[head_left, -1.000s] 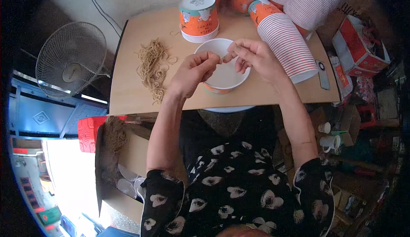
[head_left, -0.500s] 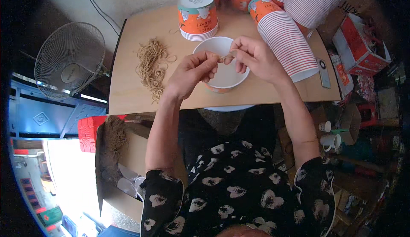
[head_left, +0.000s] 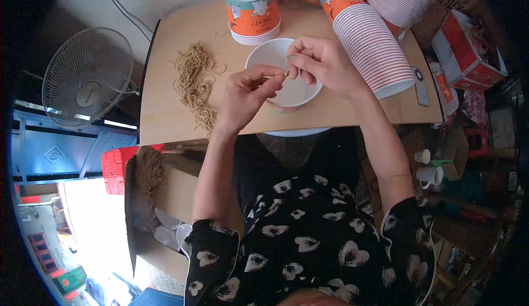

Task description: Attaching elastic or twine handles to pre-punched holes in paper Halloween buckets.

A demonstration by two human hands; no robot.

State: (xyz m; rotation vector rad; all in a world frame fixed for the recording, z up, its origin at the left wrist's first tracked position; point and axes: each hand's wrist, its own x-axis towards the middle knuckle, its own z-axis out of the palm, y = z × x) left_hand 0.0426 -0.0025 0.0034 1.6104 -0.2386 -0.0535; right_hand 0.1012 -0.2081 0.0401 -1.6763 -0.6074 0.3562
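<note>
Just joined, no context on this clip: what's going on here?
A person sits at a small wooden table with both hands raised over a white paper bowl. The left hand and right hand pinch a thin tan strand between their fingertips, just above the bowl. A loose pile of tan rubber bands lies to the left. An upside-down stack of orange cups stands behind the bowl, and a long stack lies on its side to the right.

Even, soft daylight covers the surface (head_left: 165, 113), with faint shadows. A glaring patch burns out lower left. Fisheye bending darkens and blurs the rim.
</note>
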